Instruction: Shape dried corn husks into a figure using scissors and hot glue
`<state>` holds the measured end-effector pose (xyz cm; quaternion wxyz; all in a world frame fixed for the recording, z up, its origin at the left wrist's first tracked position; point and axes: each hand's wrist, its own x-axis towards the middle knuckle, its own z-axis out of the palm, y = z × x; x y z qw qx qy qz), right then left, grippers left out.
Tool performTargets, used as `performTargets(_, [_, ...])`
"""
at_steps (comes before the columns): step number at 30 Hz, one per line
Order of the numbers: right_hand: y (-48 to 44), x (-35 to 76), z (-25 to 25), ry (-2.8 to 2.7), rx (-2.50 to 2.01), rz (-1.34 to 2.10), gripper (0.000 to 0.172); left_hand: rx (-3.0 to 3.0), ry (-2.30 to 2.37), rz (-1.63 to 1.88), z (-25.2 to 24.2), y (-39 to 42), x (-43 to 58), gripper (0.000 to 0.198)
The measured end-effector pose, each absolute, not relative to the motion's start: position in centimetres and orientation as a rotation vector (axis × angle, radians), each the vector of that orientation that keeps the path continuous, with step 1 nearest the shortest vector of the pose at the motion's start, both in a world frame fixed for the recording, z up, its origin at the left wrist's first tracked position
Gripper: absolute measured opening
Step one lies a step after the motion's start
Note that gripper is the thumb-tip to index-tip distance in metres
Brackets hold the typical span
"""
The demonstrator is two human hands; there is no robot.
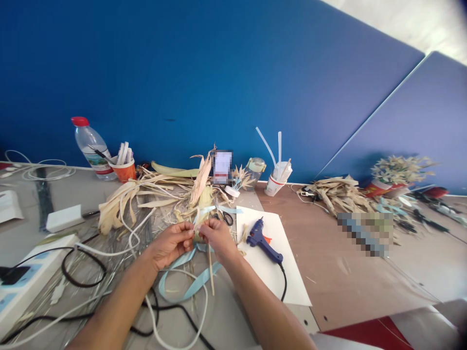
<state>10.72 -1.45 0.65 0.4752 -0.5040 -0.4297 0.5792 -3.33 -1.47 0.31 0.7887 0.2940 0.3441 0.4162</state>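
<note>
My left hand [174, 244] and my right hand [220, 238] meet over the middle of the table, fingertips pinched close together. Between them is a pale strip of dried corn husk [197, 222], gripped from both sides. A thin stick [210, 272] points down below my right hand. Light blue ribbon [199, 283] loops across the table under my hands. Just beyond my right fingers lie black-handled scissors [228, 218]. A heap of dried husks [113, 209] spreads behind and left of my hands. The finer end of the strip is too small to make out.
On white paper [292, 277] at the right rests a blue glue gun [264, 242]. A power strip [22, 287] and tangled cables lie at the left. Along the back stand a bottle [93, 150], cups, a blurred phone [222, 166] and a jar [255, 167].
</note>
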Motion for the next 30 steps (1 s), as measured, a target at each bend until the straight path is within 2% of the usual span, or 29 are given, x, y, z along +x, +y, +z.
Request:
performTargets(15, [-1.4,10.6,0.6,-1.006,-1.139,1.515,0.015,0.636,0.756,0.901,-0.1,-1.2,-3.4,0.014])
performTargets(21, [-1.1,11.1,0.5,-0.918,-1.088,1.555,0.013,0.630,0.793,1.036,0.0,-0.9,-3.5,0.015])
performTargets(30, [0.5,14.6,-0.1,-1.124,-1.375,0.910,0.015,0.551,0.877,1.324,1.0,0.1,-5.5,0.019])
